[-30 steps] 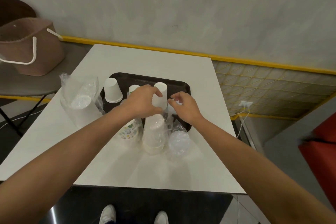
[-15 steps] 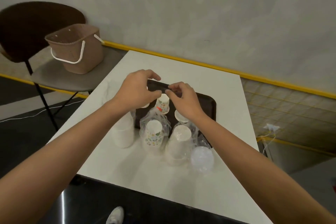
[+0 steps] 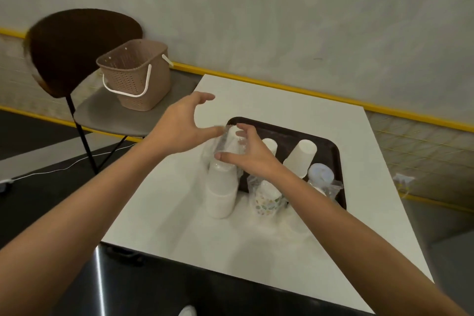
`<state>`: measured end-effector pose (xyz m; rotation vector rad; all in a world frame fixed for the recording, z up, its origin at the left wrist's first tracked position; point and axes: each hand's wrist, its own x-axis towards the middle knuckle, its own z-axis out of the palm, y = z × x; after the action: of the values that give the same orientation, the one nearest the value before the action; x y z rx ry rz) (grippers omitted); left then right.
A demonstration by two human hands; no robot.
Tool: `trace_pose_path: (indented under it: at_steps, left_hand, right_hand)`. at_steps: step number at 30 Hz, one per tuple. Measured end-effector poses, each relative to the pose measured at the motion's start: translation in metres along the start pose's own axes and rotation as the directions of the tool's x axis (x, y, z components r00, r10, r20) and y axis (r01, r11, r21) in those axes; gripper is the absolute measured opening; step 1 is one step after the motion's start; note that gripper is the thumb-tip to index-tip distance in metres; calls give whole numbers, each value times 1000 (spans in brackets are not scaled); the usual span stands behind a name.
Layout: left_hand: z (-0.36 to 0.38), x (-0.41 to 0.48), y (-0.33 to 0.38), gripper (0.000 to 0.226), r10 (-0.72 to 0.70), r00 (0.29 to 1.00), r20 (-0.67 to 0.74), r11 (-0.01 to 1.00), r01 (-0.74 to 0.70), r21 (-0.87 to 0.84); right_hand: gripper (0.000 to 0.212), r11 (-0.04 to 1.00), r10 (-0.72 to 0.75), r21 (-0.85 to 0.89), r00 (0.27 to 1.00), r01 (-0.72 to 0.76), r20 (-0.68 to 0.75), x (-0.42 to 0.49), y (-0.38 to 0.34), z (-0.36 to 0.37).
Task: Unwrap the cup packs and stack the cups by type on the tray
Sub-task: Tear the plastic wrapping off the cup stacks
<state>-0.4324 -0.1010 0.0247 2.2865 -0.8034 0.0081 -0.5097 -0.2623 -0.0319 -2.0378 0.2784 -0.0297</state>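
A tall pack of white cups [image 3: 221, 188] in clear wrap stands on the white table [image 3: 282, 96], just left of the dark tray [image 3: 332, 147]. My right hand [image 3: 250, 155] grips the wrapped top of that pack. My left hand [image 3: 183, 127] hovers beside it with fingers spread, its thumb near the wrap. Two white cups [image 3: 301, 158] [image 3: 269, 145] stand upside down on the tray. A wrapped pack of patterned cups [image 3: 266, 199] sits at the tray's front edge. A wrapped pack of clear cups [image 3: 320, 174] lies partly behind my right forearm.
A beige perforated basket [image 3: 136, 77] with white handles sits on a dark chair [image 3: 77, 46] left of the table. A wall with a yellow strip runs behind. A white cable [image 3: 51, 170] lies on the dark floor at left.
The view swung left. Both hands left the cups on the tray and came to the white cup pack; my right hand took hold of its top and my left hand opened.
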Motion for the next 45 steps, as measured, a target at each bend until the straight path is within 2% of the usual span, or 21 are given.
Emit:
trace_pose_path:
  at_steps: [3,7,10,13,18,22,26,30,34,36,45]
  left_hand:
    - [3,-5,-33,86,-45,983,180,996,59,-73]
    - [21,-9,-64,97,-56,918,394,979,127,-157]
    - [40,-9,-84,97,-74,871,486,963,188,-191]
    - [61,-12,-92,94,-33,833,552,960,181,-215]
    - [86,-19,-91,69,35,817,576,914,206,-349]
    - [98,-24,-97,73,2,817,577,901,249,-355]
    - [108,-34,-102,49,-21,811,584,885,287,-368]
    - [114,-36,-109,50,-13,805,594,894,275,-352]
    - [118,-38,-112,52,15,821,570,896,242,-372]
    - [119,-39,-111,55,19,830,557,888,242,-391]
    - [126,-44,-117,72,5,813,583,905,244,-348]
  right_hand:
    - [92,1000,-2,20,999,3,-37,3,3,17]
    - [99,999,34,44,993,-29,-110,11,8,32]
    - [104,997,26,72,986,-14,-166,13,11,40]
    - [109,995,15,104,978,7,-209,10,14,46]
    - [112,992,40,124,965,-8,-261,3,19,59]
    - [119,988,67,156,951,-20,-303,0,24,70]
    - [125,980,96,199,939,-30,-332,-8,29,81]
    - [122,977,128,205,932,-60,-339,-11,41,90]
    - [92,977,170,178,929,-115,-330,-14,55,96]
    - [84,970,189,209,919,-121,-345,-16,62,101]
    - [86,948,250,285,883,-141,-397,-14,82,118]
